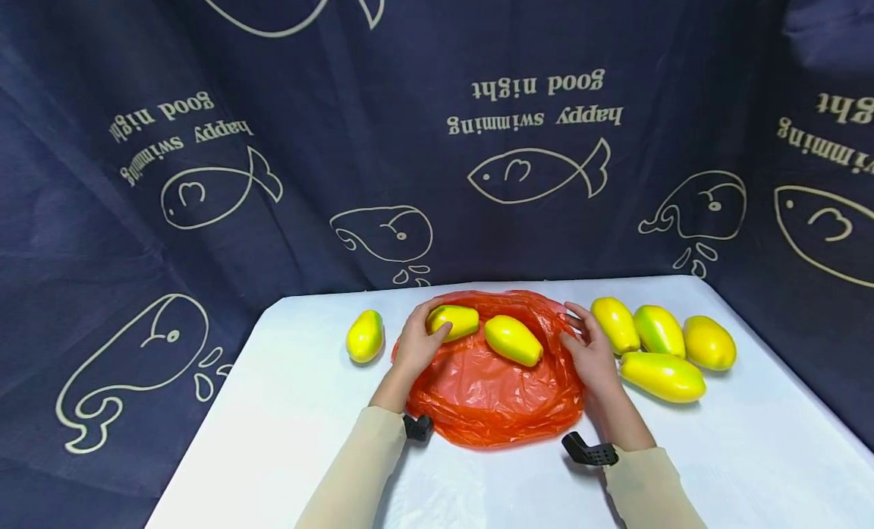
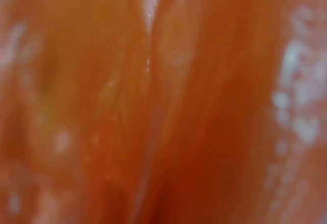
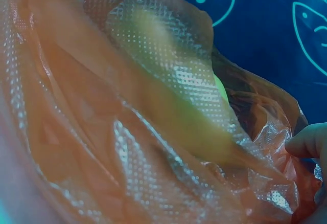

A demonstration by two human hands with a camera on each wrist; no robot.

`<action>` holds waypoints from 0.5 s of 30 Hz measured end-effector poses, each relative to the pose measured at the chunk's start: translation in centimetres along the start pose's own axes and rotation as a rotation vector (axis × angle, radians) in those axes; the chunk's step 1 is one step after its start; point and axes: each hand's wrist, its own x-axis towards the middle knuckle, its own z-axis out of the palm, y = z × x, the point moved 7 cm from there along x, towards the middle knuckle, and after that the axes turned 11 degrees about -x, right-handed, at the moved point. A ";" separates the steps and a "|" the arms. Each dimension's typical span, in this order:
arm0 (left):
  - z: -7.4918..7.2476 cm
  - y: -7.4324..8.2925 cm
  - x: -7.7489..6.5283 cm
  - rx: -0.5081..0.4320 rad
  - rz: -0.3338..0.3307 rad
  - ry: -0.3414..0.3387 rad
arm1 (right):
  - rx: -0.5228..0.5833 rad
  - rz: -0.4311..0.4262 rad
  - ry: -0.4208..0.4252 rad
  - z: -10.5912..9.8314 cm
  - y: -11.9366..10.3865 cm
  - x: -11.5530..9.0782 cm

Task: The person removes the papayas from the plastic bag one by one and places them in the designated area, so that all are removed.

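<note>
A red plastic bag [image 1: 478, 381] lies spread with its mouth wide on the white table. Two yellow papayas rest inside it, one on the left [image 1: 457, 322] and one on the right [image 1: 514, 340]. My left hand [image 1: 415, 345] holds the left papaya at the bag's left rim, thumb across its near side. At the opposite rim, my right hand [image 1: 592, 354] grips the plastic between thumb and fingers. The right wrist view shows fingertips [image 3: 301, 142] on the crumpled bag [image 3: 153, 183], with a papaya showing through the film. Blurred orange-red film [image 2: 214, 121] fills the left wrist view.
A single papaya [image 1: 365, 336] lies left of the bag. Several more papayas [image 1: 662, 376] are grouped at the right, close beside my right hand. A dark blue curtain [image 1: 437, 233] with printed fish hangs behind the white table [image 1: 273, 407].
</note>
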 end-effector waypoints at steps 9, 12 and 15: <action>0.3 -0.8 0.3 0.051 -0.021 -0.007 | -0.014 0.004 -0.002 0.1 -0.1 -0.1; 0.3 -0.9 0.3 0.055 -0.014 -0.013 | -0.035 0.001 0.001 0.0 0.0 0.0; 0.4 -0.9 0.3 0.060 -0.003 -0.021 | -0.042 0.011 0.006 0.0 0.2 0.0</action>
